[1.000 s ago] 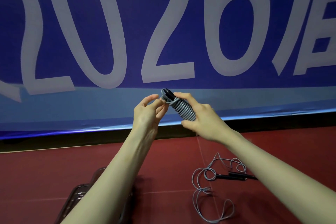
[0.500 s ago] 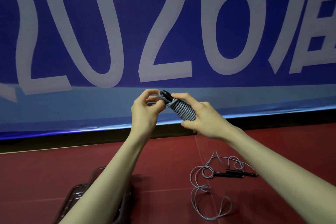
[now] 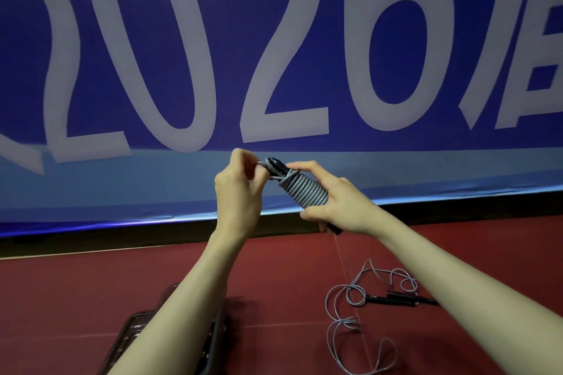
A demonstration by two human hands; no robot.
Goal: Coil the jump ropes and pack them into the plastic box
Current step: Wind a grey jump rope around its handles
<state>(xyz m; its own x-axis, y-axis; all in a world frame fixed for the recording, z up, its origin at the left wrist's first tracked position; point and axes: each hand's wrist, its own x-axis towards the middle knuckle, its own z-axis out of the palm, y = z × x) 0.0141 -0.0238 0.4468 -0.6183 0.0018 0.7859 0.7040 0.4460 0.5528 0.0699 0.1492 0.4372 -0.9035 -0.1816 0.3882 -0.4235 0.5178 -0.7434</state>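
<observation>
A grey jump rope (image 3: 306,189) is wound in tight coils around its black handles, held up in front of me at chest height. My right hand (image 3: 341,202) grips the coiled bundle from the right and below. My left hand (image 3: 240,189) pinches the rope's loose end at the bundle's top, fingers curled over it. On the red floor to the lower right lies a second jump rope (image 3: 362,310), loose and tangled, with its black handles (image 3: 399,299) side by side. The dark plastic box (image 3: 134,329) sits on the floor at the lower left, mostly hidden behind my left forearm.
A tall blue banner (image 3: 274,39) with large white numerals stands close ahead, with a black strip (image 3: 91,240) along its base. Red floor (image 3: 289,298) stretches between the box and the loose rope.
My left hand has curled tighter over the rope's end at the top of the bundle and risen slightly. The right hand keeps its hold on the coil.
</observation>
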